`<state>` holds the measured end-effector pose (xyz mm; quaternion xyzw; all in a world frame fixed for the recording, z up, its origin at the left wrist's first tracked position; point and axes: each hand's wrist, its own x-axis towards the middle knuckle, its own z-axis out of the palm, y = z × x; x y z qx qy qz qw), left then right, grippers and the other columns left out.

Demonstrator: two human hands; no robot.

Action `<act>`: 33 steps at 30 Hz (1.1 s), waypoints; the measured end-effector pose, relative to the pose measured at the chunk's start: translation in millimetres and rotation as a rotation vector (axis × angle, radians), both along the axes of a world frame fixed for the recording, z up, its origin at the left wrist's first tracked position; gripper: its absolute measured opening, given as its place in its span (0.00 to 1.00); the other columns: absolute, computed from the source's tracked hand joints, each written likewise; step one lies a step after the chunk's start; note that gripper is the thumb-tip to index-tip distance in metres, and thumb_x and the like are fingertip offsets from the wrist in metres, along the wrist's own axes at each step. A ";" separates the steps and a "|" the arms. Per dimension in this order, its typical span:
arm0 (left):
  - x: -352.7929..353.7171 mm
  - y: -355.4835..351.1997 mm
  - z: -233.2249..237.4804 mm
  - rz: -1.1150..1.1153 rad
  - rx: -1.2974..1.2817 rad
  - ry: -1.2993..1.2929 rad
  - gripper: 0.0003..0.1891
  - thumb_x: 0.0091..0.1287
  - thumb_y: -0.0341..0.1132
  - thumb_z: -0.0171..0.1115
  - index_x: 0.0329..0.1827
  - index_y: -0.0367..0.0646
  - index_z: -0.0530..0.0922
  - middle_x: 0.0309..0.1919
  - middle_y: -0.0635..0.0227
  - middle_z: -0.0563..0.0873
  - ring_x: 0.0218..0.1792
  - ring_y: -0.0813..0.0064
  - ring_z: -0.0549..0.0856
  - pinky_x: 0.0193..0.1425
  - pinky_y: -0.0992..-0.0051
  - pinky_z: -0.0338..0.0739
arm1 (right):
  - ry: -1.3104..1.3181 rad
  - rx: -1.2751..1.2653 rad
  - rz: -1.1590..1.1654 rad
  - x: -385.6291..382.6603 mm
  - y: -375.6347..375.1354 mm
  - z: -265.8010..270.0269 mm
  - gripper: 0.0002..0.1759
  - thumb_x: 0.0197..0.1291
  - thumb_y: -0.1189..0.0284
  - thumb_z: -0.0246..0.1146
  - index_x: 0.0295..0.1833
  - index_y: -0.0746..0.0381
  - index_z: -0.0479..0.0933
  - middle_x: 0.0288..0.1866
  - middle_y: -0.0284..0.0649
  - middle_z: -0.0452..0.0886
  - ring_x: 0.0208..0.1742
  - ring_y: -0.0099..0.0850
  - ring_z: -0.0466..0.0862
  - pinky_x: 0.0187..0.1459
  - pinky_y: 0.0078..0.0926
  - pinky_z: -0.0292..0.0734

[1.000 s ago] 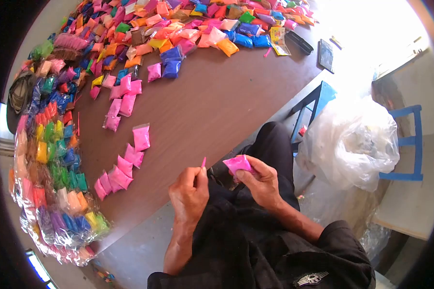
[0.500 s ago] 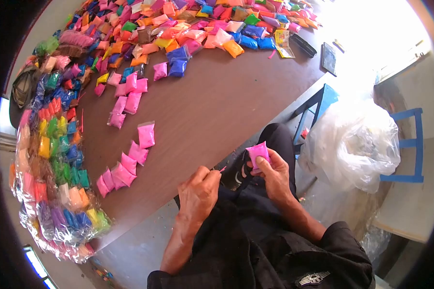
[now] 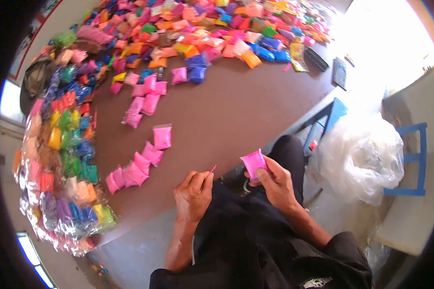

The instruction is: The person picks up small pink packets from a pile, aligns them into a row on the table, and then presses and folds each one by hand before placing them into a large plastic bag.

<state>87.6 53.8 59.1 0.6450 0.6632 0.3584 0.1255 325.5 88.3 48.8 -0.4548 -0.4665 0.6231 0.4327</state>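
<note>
My right hand (image 3: 278, 187) is closed on a small pink packet (image 3: 253, 163), with the thumb pressed on its front. The packet is clear plastic filled with bright pink material, held tilted above my lap. To its left, my left hand (image 3: 194, 195) is closed in a pinch on a thin reddish-pink stick (image 3: 213, 168), whose tip points up past the fingers. The rest of the stick is hidden in the hand. On the table beyond my left hand lies a slanting row of several pink packets (image 3: 136, 174). A second group of pink packets (image 3: 150, 104) lies farther back.
A large heap of multicoloured packets (image 3: 188, 24) covers the back of the brown table (image 3: 217, 111). Clear bags of sorted packets (image 3: 72, 164) line its left edge. A phone (image 3: 339, 73) and a black case (image 3: 317, 59) lie at the far right. A white plastic bag (image 3: 361, 159) rests by a blue chair (image 3: 414, 159).
The view has shifted, so the table and its packets appear farther right and lower. My left hand has turned slightly, with the stick pointing more upward. Both hands keep their hold.
</note>
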 end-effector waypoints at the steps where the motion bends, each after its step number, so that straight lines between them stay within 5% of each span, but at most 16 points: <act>1: -6.0 -1.2 0.6 0.035 0.028 0.004 0.04 0.71 0.29 0.78 0.43 0.45 0.90 0.34 0.66 0.89 0.31 0.60 0.91 0.34 0.62 0.84 | -0.005 0.020 0.012 -3.2 3.3 -0.4 0.25 0.85 0.72 0.61 0.80 0.71 0.73 0.55 0.41 0.90 0.51 0.26 0.89 0.50 0.28 0.89; 5: -30.2 -10.6 -10.3 0.127 0.155 0.148 0.05 0.70 0.28 0.79 0.43 0.44 0.89 0.34 0.65 0.89 0.30 0.60 0.91 0.34 0.62 0.84 | -0.263 0.258 0.043 -24.6 30.3 10.8 0.22 0.81 0.77 0.65 0.76 0.68 0.78 0.53 0.44 0.91 0.50 0.23 0.89 0.47 0.25 0.87; 10: -59.9 -32.5 -20.8 0.325 0.173 0.079 0.04 0.72 0.26 0.77 0.45 0.40 0.89 0.34 0.59 0.90 0.31 0.59 0.90 0.35 0.63 0.84 | -0.488 0.824 0.046 -71.6 75.0 27.4 0.20 0.68 0.87 0.67 0.63 0.67 0.87 0.66 0.54 0.87 0.58 0.53 0.91 0.58 0.39 0.90; 19: -83.9 -43.6 -31.8 0.384 0.228 0.012 0.05 0.71 0.25 0.77 0.48 0.39 0.90 0.35 0.56 0.91 0.31 0.59 0.91 0.35 0.64 0.84 | -0.326 1.100 0.485 -154.1 135.8 10.1 0.31 0.57 0.89 0.63 0.68 0.63 0.83 0.75 0.50 0.81 0.76 0.54 0.81 0.76 0.47 0.79; 22: -84.4 -48.2 -34.7 0.381 0.214 -0.018 0.05 0.71 0.25 0.77 0.46 0.39 0.89 0.33 0.57 0.90 0.30 0.60 0.90 0.34 0.64 0.83 | -0.586 1.292 0.576 -157.7 151.3 -0.2 0.33 0.59 0.86 0.63 0.71 0.59 0.82 0.78 0.48 0.78 0.80 0.51 0.78 0.79 0.46 0.76; 25: -85.9 -47.1 -37.0 0.376 0.233 -0.034 0.05 0.71 0.25 0.78 0.45 0.39 0.89 0.32 0.58 0.89 0.28 0.61 0.90 0.31 0.65 0.82 | -0.805 1.265 0.424 -152.5 148.1 0.0 0.34 0.60 0.84 0.63 0.74 0.54 0.80 0.78 0.46 0.78 0.79 0.49 0.78 0.77 0.47 0.76; 28: -83.5 -47.0 -40.2 0.385 0.257 -0.057 0.05 0.71 0.25 0.78 0.45 0.39 0.88 0.31 0.58 0.89 0.26 0.62 0.89 0.29 0.66 0.81 | -0.902 1.111 0.299 -150.4 144.9 4.3 0.28 0.59 0.83 0.67 0.66 0.55 0.86 0.70 0.42 0.83 0.71 0.46 0.84 0.66 0.47 0.83; 33: -84.1 -46.2 -39.2 0.388 0.271 -0.057 0.05 0.72 0.26 0.78 0.45 0.40 0.88 0.31 0.59 0.88 0.25 0.62 0.88 0.28 0.66 0.80 | -0.844 1.073 0.273 -146.8 153.7 -2.2 0.15 0.66 0.79 0.68 0.56 0.58 0.90 0.56 0.41 0.90 0.55 0.46 0.90 0.55 0.46 0.86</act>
